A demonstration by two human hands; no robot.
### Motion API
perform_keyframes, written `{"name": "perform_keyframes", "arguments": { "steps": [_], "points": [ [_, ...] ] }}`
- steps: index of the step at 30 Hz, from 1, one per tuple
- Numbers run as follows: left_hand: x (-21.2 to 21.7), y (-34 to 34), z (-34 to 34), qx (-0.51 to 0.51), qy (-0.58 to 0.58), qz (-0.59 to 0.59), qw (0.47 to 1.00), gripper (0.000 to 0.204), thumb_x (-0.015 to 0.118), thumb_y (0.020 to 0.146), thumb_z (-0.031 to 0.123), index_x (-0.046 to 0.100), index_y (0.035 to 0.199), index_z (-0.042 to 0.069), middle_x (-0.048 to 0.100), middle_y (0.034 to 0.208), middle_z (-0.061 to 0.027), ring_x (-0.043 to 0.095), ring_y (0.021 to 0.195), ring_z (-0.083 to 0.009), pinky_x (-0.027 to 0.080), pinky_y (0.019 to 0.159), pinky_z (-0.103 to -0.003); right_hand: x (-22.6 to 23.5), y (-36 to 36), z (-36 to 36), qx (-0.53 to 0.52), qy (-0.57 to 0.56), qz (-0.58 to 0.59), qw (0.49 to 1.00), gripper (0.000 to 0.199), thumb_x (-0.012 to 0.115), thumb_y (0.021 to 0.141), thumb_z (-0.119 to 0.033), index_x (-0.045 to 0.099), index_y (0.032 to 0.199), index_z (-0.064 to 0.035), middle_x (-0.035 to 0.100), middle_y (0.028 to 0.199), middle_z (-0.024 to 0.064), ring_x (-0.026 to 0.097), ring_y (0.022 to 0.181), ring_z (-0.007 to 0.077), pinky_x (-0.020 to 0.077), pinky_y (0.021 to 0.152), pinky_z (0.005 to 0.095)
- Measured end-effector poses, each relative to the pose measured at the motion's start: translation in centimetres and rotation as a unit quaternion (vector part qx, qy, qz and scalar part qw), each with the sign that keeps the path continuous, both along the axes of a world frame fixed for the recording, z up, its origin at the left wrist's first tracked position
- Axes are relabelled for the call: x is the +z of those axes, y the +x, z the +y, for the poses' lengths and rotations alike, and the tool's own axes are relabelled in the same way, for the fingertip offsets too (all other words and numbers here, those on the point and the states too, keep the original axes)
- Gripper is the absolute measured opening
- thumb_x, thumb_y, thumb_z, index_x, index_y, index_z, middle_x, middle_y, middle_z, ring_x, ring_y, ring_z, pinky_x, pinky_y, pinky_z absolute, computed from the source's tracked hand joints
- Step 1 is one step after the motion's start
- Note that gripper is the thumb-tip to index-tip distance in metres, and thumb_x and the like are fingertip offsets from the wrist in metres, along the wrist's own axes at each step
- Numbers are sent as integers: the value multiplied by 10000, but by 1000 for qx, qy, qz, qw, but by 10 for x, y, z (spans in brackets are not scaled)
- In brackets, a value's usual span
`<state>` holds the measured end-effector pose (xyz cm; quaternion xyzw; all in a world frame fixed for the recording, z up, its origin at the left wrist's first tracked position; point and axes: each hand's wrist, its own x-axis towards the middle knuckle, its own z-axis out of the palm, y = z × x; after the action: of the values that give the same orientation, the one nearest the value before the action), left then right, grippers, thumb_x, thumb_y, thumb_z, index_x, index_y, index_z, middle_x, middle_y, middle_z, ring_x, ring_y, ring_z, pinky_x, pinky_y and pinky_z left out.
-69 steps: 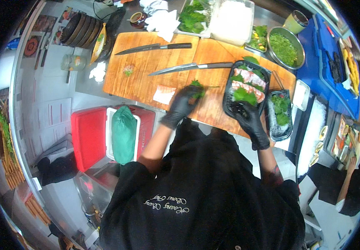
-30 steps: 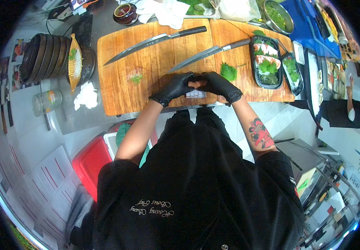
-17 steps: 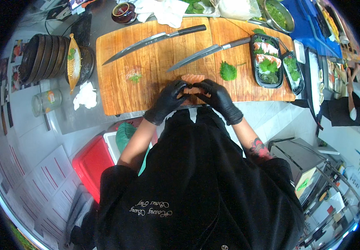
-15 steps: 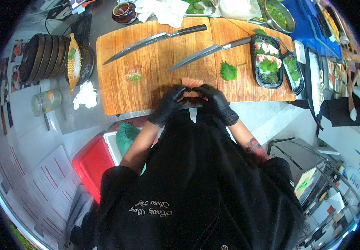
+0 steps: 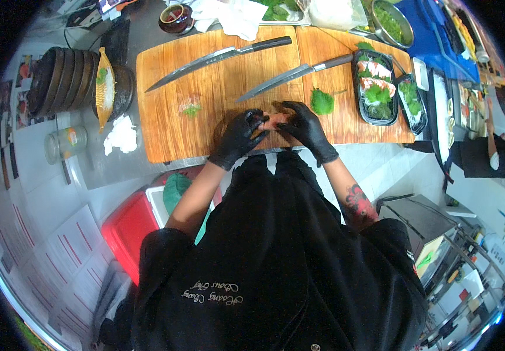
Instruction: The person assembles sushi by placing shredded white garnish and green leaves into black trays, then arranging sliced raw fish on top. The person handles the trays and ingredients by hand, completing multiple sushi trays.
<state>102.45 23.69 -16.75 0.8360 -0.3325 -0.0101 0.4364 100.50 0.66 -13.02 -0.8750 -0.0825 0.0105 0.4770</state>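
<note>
My two hands wear thin black gloves, a little shiny, and they meet at the near edge of the wooden cutting board [image 5: 205, 126], which is long, orange-brown and with a clear grain. My left hand [image 5: 239, 139] and my right hand [image 5: 306, 130] have the fingers curled around a small pinkish-orange piece of fish [image 5: 274, 121]; both touch it, but the fingers cover most of it, so I cannot tell how firmly it is pinched. The fish lies on the board close to its near edge, about at the middle of its length. Just to the right of my right hand a green leaf [image 5: 322, 102] with a toothed edge lies flat on the board. Farther right on the board stands a black tray [image 5: 376, 88] with slices of fish and green leaves. Beyond my hands two long knives lie slanted on the board: a knife with a black handle [image 5: 220, 56] and a knife with a brown handle [image 5: 294, 75], whose tip is near my fingers. A small bit of green garnish [image 5: 191, 109] lies on the board to the left of my hands. Compared with half a second ago, my hands have moved a little farther onto the board and sit lower over the fish; the knives and the leaf have not moved.
</note>
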Motion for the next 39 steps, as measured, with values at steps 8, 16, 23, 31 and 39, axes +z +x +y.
{"name": "perform_keyframes", "arguments": {
  "steps": [8,16,23,31,39],
  "points": [
    [4,1,3,-37,58,43,997,306,652,883,177,639,1165,59,631,1188,-171,591,1109,-370,458,968,-452,-20,-21,3,-6,-12,25,1000,625,808,744,-138,518,1290,-46,568,1227,185,598,1096,376,516,919,404],
    [0,20,-1,-66,33,8,997,276,639,891,190,649,1130,53,659,1136,-156,609,1089,-367,485,923,-448,-33,-6,-1,21,-38,-41,998,550,795,755,-117,560,1245,-34,610,1199,190,618,1083,373,530,890,390],
    [-22,39,-7,-3,3,49,999,329,651,908,264,649,1125,16,679,1045,-188,634,1011,-395,497,892,-456,-26,18,-5,35,-37,-32,998,457,777,781,-112,609,1193,-5,653,1091,202,651,1001,357,536,838,387],
    [8,50,-10,18,-86,177,980,368,733,866,231,646,1147,9,669,1023,-178,652,965,-320,502,857,-396,-24,23,0,-16,-30,22,999,541,821,761,-178,609,1231,-15,655,1041,183,654,892,317,534,790,374],
    [15,77,-9,-44,58,261,962,270,740,861,269,701,990,35,697,954,-162,663,874,-278,502,788,-378,-28,54,-7,70,14,73,995,348,775,765,-166,698,1082,-44,695,1006,213,676,949,356,530,840,405]
  ]
}}
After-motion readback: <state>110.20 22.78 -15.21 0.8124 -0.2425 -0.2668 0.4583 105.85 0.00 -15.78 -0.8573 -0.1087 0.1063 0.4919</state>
